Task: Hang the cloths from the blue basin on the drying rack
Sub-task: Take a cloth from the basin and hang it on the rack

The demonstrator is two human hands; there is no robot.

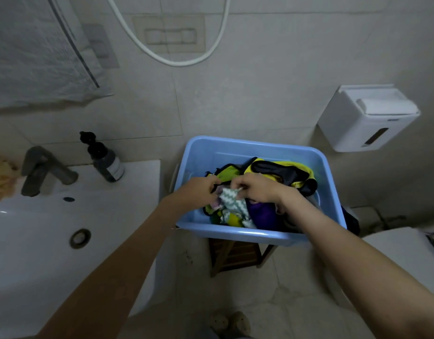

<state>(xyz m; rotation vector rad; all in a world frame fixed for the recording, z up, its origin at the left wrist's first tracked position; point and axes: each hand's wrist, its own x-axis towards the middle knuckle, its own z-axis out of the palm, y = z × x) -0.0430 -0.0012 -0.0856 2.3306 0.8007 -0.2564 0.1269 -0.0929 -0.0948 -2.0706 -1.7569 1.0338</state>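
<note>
As left hand (199, 192) pinches cloth (232, 201), sink (39, 231) flanks basin (235, 148).

Arms outstretched; left hand (201, 190) and right hand (256, 188) pinch the cloth (232, 201).
</note>
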